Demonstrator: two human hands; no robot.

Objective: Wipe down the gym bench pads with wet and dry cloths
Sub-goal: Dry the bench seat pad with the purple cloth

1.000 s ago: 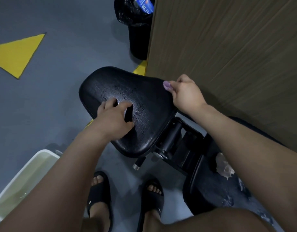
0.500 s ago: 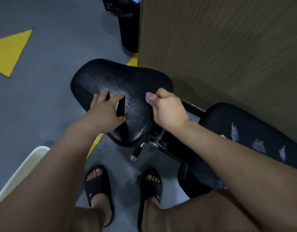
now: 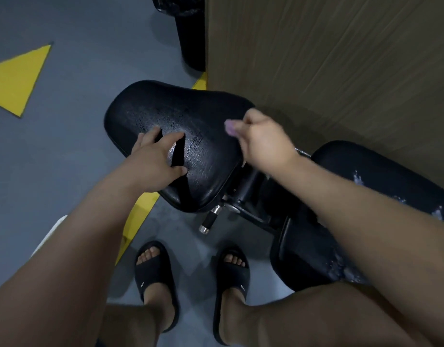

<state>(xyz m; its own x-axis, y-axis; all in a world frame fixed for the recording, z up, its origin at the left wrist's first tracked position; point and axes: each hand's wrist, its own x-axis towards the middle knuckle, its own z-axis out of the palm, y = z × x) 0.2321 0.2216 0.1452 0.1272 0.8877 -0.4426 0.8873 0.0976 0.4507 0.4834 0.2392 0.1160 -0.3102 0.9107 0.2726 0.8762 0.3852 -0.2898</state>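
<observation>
The black seat pad (image 3: 190,113) glistens with wet streaks in the middle of the head view. My left hand (image 3: 158,161) lies flat on its near left part, fingers apart, holding nothing that I can see. My right hand (image 3: 263,139) hovers at the pad's right edge, fist closed on a lilac cloth (image 3: 230,126). Only a small tuft of the cloth shows at my fingertips. At the right lies the black back pad (image 3: 366,164), with pale scuffed or foamy patches, partly hidden by my right forearm.
A wood-grain wall panel (image 3: 328,58) stands right behind the bench. A black bin (image 3: 190,38) is at the top, a white tub (image 3: 54,227) at my lower left. The bench's metal adjustment pin (image 3: 207,221) sticks out above my feet in black slides. Yellow floor markings (image 3: 15,76) lie to the left.
My right hand slid the cloth from the seat's far right edge toward me, then back out to the right edge. My left hand kept its place on the pad.
</observation>
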